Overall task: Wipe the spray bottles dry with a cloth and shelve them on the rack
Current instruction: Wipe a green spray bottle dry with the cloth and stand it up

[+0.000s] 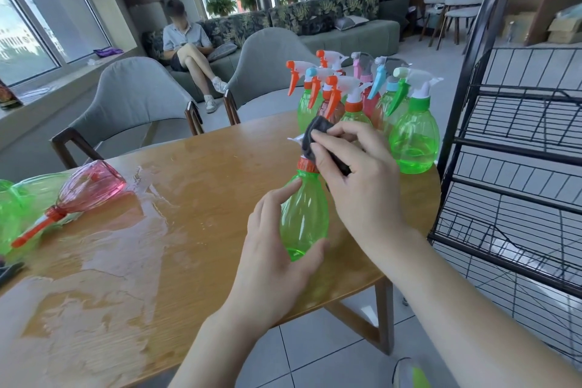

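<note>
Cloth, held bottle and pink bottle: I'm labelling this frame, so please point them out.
cloth [316, 132]: head view, dark fold above the fingers.
held bottle [304, 217]: head view, green body.
pink bottle [91, 187]: head view, its side, lying down.

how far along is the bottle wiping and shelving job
Early on. Done: nothing shelved, the rack shows no bottles. In hand: the left hand grips a green bottle while the right hand rubs its head with a dark cloth. Left: the upright cluster, the lying bottles and a wet table.
</note>
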`<act>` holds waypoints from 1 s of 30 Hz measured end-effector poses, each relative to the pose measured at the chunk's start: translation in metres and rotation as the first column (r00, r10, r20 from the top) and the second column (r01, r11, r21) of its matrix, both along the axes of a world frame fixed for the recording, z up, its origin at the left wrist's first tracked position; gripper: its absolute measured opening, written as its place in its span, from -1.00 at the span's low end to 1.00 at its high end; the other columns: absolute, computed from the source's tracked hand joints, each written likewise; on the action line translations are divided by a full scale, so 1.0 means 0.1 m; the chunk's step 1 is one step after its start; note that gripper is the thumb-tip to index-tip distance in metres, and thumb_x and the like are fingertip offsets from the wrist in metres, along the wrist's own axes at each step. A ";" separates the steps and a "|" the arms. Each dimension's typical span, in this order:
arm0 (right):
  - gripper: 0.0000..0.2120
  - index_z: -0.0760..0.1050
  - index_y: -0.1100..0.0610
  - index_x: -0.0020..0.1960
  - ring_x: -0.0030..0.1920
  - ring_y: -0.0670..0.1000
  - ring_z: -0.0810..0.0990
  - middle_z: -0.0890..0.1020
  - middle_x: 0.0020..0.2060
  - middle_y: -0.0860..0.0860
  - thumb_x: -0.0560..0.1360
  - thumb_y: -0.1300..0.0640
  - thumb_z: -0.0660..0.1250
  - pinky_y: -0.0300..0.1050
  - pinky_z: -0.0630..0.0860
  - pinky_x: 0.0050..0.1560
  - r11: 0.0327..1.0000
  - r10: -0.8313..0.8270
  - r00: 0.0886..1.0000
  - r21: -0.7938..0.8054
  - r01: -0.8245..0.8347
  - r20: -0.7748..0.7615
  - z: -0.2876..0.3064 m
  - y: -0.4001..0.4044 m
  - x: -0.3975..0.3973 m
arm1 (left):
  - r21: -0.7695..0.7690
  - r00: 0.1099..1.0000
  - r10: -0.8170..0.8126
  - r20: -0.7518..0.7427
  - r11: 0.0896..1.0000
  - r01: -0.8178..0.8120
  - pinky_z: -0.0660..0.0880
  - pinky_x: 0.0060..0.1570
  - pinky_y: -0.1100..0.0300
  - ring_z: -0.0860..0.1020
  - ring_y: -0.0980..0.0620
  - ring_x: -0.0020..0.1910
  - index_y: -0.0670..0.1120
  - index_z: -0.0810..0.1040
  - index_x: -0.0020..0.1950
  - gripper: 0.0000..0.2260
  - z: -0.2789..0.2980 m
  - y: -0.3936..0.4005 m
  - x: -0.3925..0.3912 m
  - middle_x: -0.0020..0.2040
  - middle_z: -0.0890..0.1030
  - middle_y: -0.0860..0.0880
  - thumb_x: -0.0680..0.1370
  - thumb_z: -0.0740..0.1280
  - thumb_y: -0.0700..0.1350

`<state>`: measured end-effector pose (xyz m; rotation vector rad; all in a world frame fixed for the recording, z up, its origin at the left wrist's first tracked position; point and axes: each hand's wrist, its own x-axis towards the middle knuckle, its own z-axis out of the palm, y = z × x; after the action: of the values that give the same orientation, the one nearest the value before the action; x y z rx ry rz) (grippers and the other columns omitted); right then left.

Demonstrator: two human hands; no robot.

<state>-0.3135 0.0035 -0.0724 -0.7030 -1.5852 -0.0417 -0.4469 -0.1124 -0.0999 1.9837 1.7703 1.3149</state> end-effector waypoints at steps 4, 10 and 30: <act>-0.81 0.71 0.25 0.19 -0.01 0.07 0.61 0.65 0.02 0.14 0.59 0.30 0.45 -0.24 0.55 0.09 1.000 -0.022 1.000 -0.003 0.022 -0.018 -0.06 0.07 0.10 | 0.012 1.000 0.009 -0.004 1.000 -0.009 0.27 0.40 0.44 0.35 0.24 0.51 0.51 0.21 0.40 -0.24 -0.03 -0.02 -0.01 0.41 0.40 0.40 0.50 0.58 -0.06; -0.80 0.70 0.31 0.16 -0.04 0.03 0.64 0.66 -0.01 0.16 0.54 0.38 0.48 -0.22 0.56 0.05 1.000 -0.013 0.999 -0.009 0.013 0.042 -0.30 0.04 0.17 | 0.009 0.996 0.046 0.075 0.999 -0.046 0.24 0.28 0.57 0.38 0.34 0.45 0.37 0.28 0.43 -0.28 -0.06 -0.04 -0.04 0.38 0.46 0.34 0.48 0.60 -0.07; -0.80 0.67 -0.01 0.17 0.14 -0.12 0.70 0.75 0.05 -0.14 0.61 0.22 0.43 -0.24 0.59 0.17 0.790 0.215 0.767 -0.354 -0.500 -0.605 0.01 0.04 0.39 | -0.040 0.984 -0.043 0.171 0.998 0.050 0.30 0.23 0.56 0.40 0.33 0.44 0.41 0.32 0.39 -0.33 -0.07 -0.08 -0.09 0.35 0.45 0.45 0.47 0.62 0.02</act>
<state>-0.2744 0.0074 -0.0714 -0.6956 -1.1473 0.8367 -0.4560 -0.1200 -0.1066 1.8190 1.6507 1.3734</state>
